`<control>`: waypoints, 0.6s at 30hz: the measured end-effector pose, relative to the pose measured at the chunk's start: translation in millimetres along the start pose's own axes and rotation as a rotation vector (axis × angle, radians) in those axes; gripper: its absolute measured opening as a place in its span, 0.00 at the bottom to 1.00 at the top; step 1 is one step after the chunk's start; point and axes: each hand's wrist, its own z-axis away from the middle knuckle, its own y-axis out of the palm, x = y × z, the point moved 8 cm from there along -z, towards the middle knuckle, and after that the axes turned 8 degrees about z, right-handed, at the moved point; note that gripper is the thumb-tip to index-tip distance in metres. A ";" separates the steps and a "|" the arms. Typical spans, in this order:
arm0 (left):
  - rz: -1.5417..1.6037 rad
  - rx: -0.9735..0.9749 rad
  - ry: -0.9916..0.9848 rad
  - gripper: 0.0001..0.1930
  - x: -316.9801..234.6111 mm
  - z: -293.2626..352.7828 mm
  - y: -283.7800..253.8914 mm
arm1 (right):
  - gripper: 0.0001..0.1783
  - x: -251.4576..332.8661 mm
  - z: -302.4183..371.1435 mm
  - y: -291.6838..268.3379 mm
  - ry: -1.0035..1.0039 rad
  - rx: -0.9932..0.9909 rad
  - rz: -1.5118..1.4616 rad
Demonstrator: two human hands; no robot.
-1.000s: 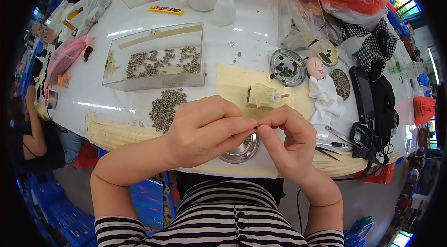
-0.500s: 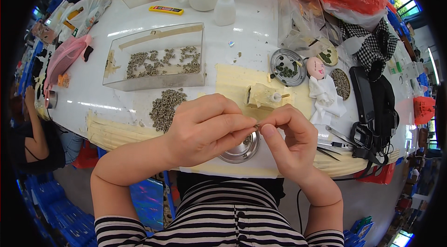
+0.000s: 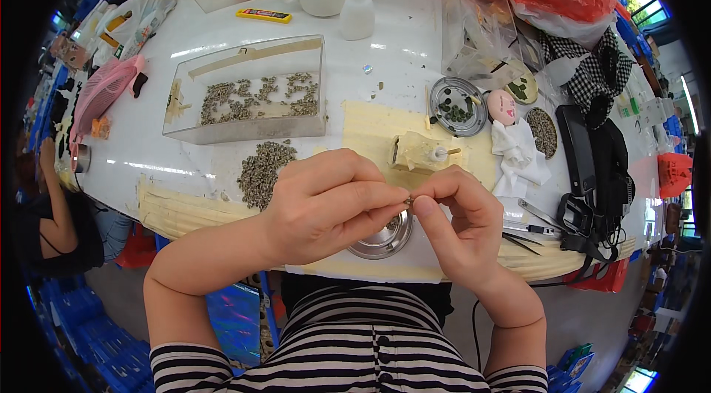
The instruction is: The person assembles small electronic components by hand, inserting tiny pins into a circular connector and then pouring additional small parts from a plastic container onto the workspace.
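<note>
Left hand (image 3: 326, 208) and right hand (image 3: 465, 226): fingertips pinched narrow, gripping one small piece (image 3: 409, 201) above round metal dish (image 3: 379, 250)

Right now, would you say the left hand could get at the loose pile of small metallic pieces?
Probably yes: the pile lies close by the left hand with no box wall between, though that hand seems to pinch a tiny piece.

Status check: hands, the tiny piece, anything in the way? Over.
Left hand pinching tiny piece. Right hand, fingertips at it, exact grip unclear. Round metal dish beneath, partly hidden by left hand. Nothing visibly blocking either hand.
</note>
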 end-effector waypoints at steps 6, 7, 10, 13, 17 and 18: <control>0.001 -0.001 -0.007 0.15 1.3 1.3 0.6 | 0.02 -0.3 -0.2 -1.1 -0.029 -0.032 0.004; 0.007 -0.004 -0.009 0.15 1.3 1.4 0.7 | 0.02 -1.0 -0.1 -0.7 -0.019 -0.034 -0.003; 0.009 0.002 0.002 0.15 0.0 0.0 0.6 | 0.02 -2.4 0.0 -0.3 -0.010 -0.031 0.007; 0.013 0.004 -0.001 0.15 0.6 1.1 0.6 | 0.02 -4.9 0.8 1.4 0.003 -0.035 -0.020; 0.025 0.004 0.002 0.14 0.6 1.1 1.3 | 0.03 -4.8 0.6 2.4 0.014 -0.014 -0.021; 0.031 0.002 0.000 0.14 0.9 1.2 1.4 | 0.03 -4.7 0.7 2.7 0.015 -0.014 -0.023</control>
